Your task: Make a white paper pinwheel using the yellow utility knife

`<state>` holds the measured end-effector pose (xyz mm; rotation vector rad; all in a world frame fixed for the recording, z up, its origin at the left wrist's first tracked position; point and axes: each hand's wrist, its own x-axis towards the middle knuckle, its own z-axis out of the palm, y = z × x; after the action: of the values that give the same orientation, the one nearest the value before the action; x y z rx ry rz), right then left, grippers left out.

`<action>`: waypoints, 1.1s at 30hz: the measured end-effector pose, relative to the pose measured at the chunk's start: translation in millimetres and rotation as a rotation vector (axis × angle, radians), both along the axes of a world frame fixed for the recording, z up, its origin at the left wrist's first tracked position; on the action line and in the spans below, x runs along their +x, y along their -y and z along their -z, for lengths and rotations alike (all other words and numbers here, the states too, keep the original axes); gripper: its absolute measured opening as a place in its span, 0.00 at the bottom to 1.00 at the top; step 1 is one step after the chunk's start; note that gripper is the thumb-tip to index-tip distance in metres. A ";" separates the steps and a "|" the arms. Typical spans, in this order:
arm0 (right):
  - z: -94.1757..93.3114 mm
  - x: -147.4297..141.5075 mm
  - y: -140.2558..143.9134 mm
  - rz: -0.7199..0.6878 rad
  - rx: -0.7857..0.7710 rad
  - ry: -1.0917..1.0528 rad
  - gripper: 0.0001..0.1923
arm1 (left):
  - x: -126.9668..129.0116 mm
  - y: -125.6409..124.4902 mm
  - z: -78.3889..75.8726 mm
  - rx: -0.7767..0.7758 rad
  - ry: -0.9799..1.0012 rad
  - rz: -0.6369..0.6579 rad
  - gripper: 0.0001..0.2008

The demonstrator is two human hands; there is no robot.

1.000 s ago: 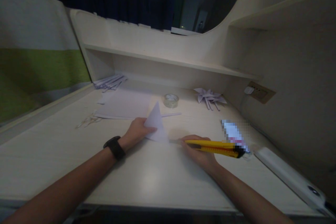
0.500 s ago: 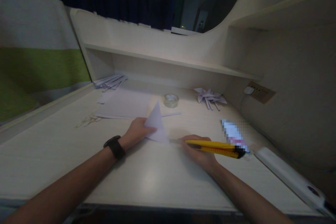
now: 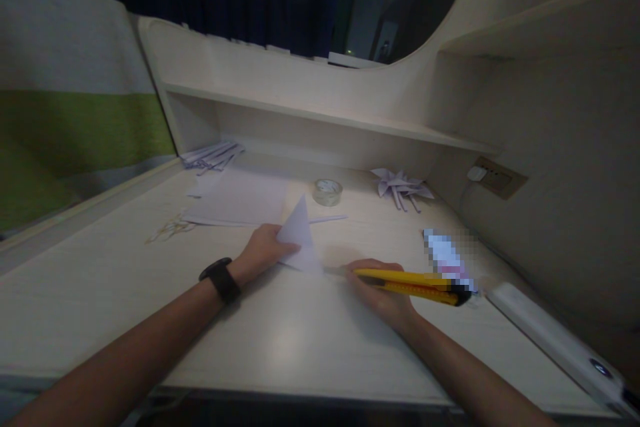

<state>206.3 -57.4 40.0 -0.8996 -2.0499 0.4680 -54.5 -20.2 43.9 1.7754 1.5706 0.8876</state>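
Observation:
My left hand [image 3: 265,250], with a dark watch on its wrist, grips a folded white paper triangle [image 3: 301,230], thumb on its face. In my right hand [image 3: 383,303] is a yellow utility knife [image 3: 413,283] with a black end. Its blade points left, close to the triangle's lower right corner; whether the two touch, I cannot tell. Behind the triangle lies a thin rolled paper stick [image 3: 329,219], partly hidden by the paper. A roll of clear tape [image 3: 327,193] rests farther back.
White paper sheets [image 3: 235,197] lie at the back left, near paper sticks [image 3: 215,155] and a tangle of string [image 3: 170,228]. Paper pinwheels [image 3: 397,185] are at the back right. A blurred phone [image 3: 447,257] and a long white bar-shaped object [image 3: 550,340] lie along the right side.
Almost nothing differs. Both hands keep their hold on the paper triangle and the utility knife; the whole view has shifted very slightly.

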 end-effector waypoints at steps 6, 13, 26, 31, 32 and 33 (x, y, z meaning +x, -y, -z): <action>-2.4 -1.6 1.2 0.011 -0.085 -0.110 0.08 | -0.5 -0.4 1.6 0.002 0.002 0.004 0.17; -1.4 -2.6 1.8 0.021 -0.080 -0.160 0.03 | 0.6 1.0 0.1 -0.034 0.017 0.001 0.17; -6.2 -2.7 3.9 0.029 -0.122 -0.151 0.05 | 0.6 2.0 0.5 -0.005 0.014 0.007 0.17; -5.4 -2.3 4.3 0.050 -0.081 -0.131 0.06 | -0.4 1.3 0.7 -0.023 0.054 0.009 0.18; -5.3 -2.2 4.6 0.050 -0.076 -0.126 0.06 | -0.8 0.9 1.0 -0.021 0.062 0.007 0.18; -5.1 -2.1 4.9 0.051 -0.068 -0.118 0.07 | -1.0 0.7 1.1 -0.020 0.068 0.003 0.18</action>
<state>204.2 -62.3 45.1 -0.9402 -1.9093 0.5530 -55.5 -20.8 42.8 1.7156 1.5279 0.9185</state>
